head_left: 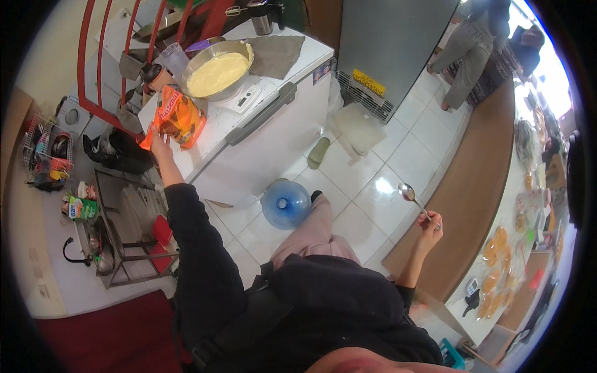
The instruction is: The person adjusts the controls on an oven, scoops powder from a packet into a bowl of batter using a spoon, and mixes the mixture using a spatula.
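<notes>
My left hand point(159, 143) grips the edge of an orange plastic pack point(181, 117) on top of a white chest freezer point(267, 149). Behind the pack, a metal bowl of pale yellow batter point(217, 73) sits on a white digital scale point(241, 101). A grey cloth point(273, 56) lies to the right of the bowl, and a hand mixer point(261, 17) stands at the back. My right hand point(429, 229) holds a metal spoon point(408, 193) out in the air over the tiled floor, away from the freezer.
A blue water jug point(287, 208) and green slipper point(318, 153) are on the floor point(367, 180). A grey appliance point(385, 37) stands at the back. Two people point(463, 68) are at upper right. A counter point(504, 224) with several bagged items runs along the right, a metal rack point(134, 242) at left.
</notes>
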The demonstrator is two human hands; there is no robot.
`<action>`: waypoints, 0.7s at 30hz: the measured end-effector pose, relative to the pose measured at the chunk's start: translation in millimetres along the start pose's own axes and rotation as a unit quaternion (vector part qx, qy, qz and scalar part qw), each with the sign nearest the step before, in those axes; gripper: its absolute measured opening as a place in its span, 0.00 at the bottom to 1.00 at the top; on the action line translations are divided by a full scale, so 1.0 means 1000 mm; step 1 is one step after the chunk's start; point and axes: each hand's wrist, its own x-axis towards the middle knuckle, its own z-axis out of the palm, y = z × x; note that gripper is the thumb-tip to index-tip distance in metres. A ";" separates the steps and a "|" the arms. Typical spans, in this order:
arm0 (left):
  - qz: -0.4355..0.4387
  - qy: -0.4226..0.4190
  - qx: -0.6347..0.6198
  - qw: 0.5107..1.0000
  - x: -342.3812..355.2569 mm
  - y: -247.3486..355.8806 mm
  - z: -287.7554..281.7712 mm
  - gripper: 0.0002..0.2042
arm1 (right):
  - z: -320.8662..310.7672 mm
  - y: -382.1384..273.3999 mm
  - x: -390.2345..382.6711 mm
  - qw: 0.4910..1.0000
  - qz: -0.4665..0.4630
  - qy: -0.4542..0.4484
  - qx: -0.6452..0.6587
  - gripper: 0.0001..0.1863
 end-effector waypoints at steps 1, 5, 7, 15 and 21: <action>-0.001 0.004 -0.002 1.000 0.000 -0.002 -0.001 0.19 | -0.004 0.001 0.001 1.000 -0.004 -0.002 0.006 0.16; 0.004 0.005 -0.013 1.000 -0.004 -0.004 -0.004 0.19 | -0.013 0.004 0.006 1.000 -0.003 0.004 0.008 0.16; 0.003 0.014 -0.021 1.000 -0.009 -0.004 0.001 0.19 | -0.012 0.003 0.011 1.000 -0.001 0.009 0.008 0.15; -0.005 -0.002 -0.063 0.998 -0.026 0.001 0.005 0.17 | 0.012 0.003 0.024 1.000 0.016 -0.011 0.008 0.15; 0.022 -0.028 -0.075 0.997 -0.023 -0.011 -0.007 0.19 | 0.058 0.003 0.050 0.997 0.002 -0.076 0.029 0.13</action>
